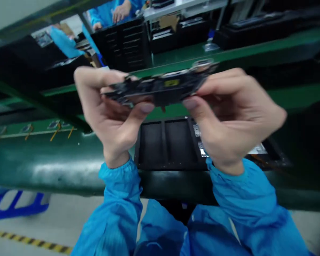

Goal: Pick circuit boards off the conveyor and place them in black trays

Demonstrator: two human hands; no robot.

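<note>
Between my two hands is a flat black electronic assembly [165,87], lifted above the workbench and seen nearly edge-on. A small yellow label shows on its side, and a light metallic piece sticks up at its right end. My left hand [109,110] grips the left end, thumb below and fingers behind. My right hand [232,110] pinches the right end between thumb and fingertips. Motion blur hides the finer parts. Under the hands lies a black compartment tray [164,165], with silvery parts in its right-hand compartments.
The green workbench [50,167] carries several small parts with orange strips [54,131] at the left. Behind stand black bins [120,44] and a shelf. Across it, a co-worker's hand [122,11] and blue sleeves show. A blue stool [21,206] is on the floor at left.
</note>
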